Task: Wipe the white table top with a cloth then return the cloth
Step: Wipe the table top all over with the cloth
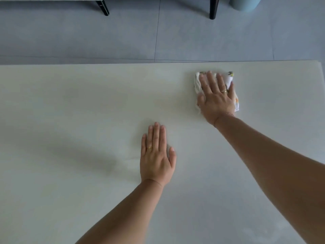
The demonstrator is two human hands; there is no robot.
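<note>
The white table top [73,106] fills most of the view. A folded white cloth [197,83] with small coloured prints lies near the far right part of the table. My right hand [215,98] presses flat on top of the cloth, fingers spread, covering most of it. My left hand [156,155] rests palm down on the bare table near the middle, fingers straight and together, holding nothing. Each hand wears a gold ring.
The table's far edge [158,63] runs across the upper third, with grey tiled floor [123,36] beyond. Dark furniture legs [213,9] stand on the floor at the top. A pale blue bin [246,4] sits at the top right.
</note>
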